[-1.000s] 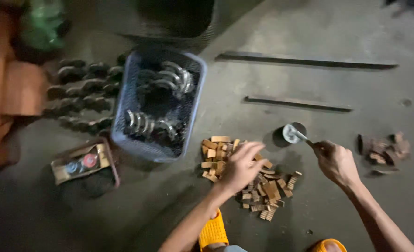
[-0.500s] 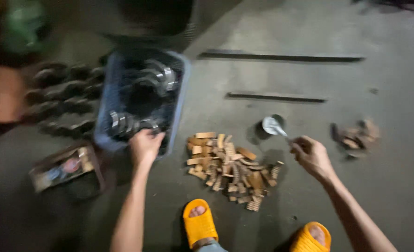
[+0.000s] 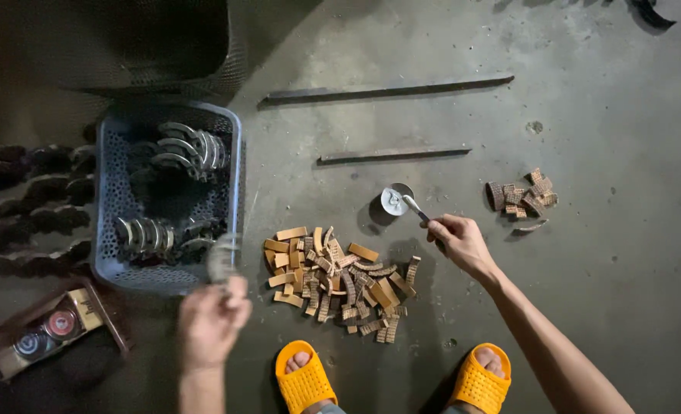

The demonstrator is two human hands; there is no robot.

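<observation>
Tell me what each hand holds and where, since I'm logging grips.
The left hand holds a curved metal piece by its lower end, blurred. The right hand holds a brush by its handle, tip in the small tin.

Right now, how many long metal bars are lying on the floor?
2. The longer bar lies farthest from the person; the shorter bar lies nearer, just beyond the small tin. None looks hidden.
</observation>
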